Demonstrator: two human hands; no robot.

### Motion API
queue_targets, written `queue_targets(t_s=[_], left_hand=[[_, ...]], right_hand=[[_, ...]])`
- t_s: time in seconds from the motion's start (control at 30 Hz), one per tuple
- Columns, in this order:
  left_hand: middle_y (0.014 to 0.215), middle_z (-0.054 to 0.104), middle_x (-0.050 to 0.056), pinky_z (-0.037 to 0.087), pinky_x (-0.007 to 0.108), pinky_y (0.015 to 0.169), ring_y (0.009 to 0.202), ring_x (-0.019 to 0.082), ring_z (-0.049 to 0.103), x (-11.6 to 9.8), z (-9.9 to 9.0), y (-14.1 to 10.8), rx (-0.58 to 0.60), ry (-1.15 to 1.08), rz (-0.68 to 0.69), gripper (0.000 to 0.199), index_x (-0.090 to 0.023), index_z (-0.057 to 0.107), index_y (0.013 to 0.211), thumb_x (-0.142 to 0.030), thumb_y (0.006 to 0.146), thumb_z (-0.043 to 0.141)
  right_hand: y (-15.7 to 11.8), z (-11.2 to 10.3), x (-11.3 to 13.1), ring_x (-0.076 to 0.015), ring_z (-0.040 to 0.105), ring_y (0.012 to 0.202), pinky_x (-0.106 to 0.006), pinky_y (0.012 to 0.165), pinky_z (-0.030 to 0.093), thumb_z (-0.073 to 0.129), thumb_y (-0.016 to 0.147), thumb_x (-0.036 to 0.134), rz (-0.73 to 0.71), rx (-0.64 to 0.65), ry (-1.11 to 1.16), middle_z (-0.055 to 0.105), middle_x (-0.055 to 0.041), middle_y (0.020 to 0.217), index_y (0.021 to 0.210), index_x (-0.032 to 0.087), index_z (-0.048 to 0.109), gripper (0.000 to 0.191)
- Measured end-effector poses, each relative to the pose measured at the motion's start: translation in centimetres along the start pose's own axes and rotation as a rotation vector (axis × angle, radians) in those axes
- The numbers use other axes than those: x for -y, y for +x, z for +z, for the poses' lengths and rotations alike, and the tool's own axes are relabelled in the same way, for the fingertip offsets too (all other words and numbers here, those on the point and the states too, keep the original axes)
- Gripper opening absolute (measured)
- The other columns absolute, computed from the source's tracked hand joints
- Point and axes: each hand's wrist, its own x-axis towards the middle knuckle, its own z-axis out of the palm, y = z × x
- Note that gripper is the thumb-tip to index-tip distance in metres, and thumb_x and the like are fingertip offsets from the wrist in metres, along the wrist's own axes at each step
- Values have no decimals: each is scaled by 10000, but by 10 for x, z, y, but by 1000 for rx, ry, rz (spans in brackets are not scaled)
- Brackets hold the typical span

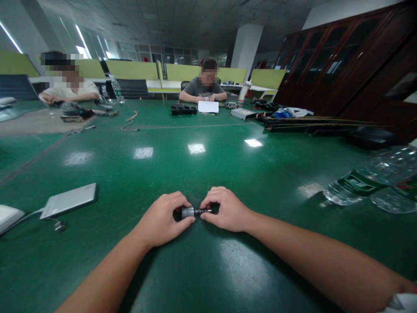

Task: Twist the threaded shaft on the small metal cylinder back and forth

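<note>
A small metal part [188, 212] with a silver cylinder at its left end and a thin dark shaft at its right end lies level, low over the green table [195, 174]. My left hand [166, 217] pinches the silver cylinder between thumb and fingers. On the other side, my right hand [226, 208] has its thumb and index finger closed on the dark shaft. The two hands are close together but apart, with the part bridging them. The shaft's far end shows inside the curl of my right hand.
A white power bank [70, 201] with a cable lies at left. Water bottles [358, 182] lie at right. Across the table are a black tray [183, 109], white paper [208, 107], dark long parts [312, 124] and two seated people.
</note>
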Motion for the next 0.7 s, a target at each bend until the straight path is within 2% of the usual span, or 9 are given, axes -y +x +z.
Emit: queue_targets(t_s=[0.27, 0.7], left_hand=[[919, 634, 37, 449, 318, 765, 849, 196, 592, 1, -3, -1, -42, 18, -31, 146, -191, 660, 941, -265, 817, 677], [862, 617, 33, 458, 295, 700, 764, 178, 580, 5, -6, -3, -47, -7, -40, 132, -184, 663, 926, -269, 826, 661]], right_hand=[[0, -1, 2, -153, 597, 747, -323, 787, 399, 765, 703, 179, 74, -24, -1, 683, 12, 724, 774, 201, 717, 89], [-2, 0, -2, -149, 593, 715, -291, 721, 433, 737, 728, 202, 85, -39, -36, 687, -1, 716, 775, 199, 721, 50]])
